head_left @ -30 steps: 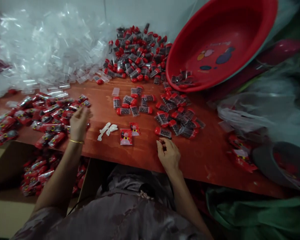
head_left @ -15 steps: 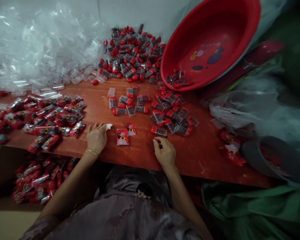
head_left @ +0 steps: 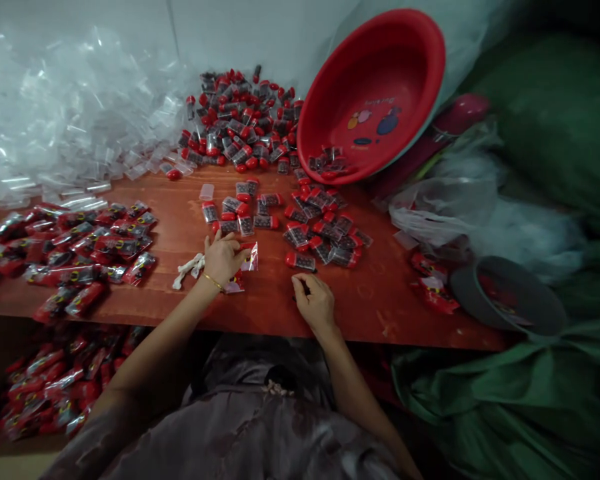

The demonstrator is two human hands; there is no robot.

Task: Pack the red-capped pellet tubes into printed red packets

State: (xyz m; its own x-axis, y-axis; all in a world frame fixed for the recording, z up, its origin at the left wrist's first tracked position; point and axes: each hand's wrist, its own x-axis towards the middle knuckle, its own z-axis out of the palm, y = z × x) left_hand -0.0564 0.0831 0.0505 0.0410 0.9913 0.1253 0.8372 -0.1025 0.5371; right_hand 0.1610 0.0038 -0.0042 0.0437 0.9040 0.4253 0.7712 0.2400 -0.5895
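Note:
My left hand (head_left: 223,260) is over the front middle of the table, thumb and fingers closed at a small red printed packet (head_left: 251,257). A second red printed packet (head_left: 235,283) lies partly under that hand. Left of the hand lies a crumpled white strip (head_left: 187,270), its material unclear. My right hand (head_left: 315,301) rests near the front edge with fingers curled; something dark shows at the fingertips, too hidden to name. Just beyond it lie clear, red-capped containers (head_left: 300,261) with dark contents. More such containers (head_left: 247,225) lie beyond my left hand.
Wrapped red packs (head_left: 95,240) cover the table's left, with more in a box below (head_left: 55,380). Clear plastic pieces (head_left: 80,113) are heaped at the back left, beside a red-capped container pile (head_left: 245,120). A red basin (head_left: 375,87) tilts at the back; a grey bowl (head_left: 507,297) stands right.
My left hand has moved right from the white strip onto the red packets, leaving the strip on the table. My right hand stays curled in place. The whole view has shifted a little.

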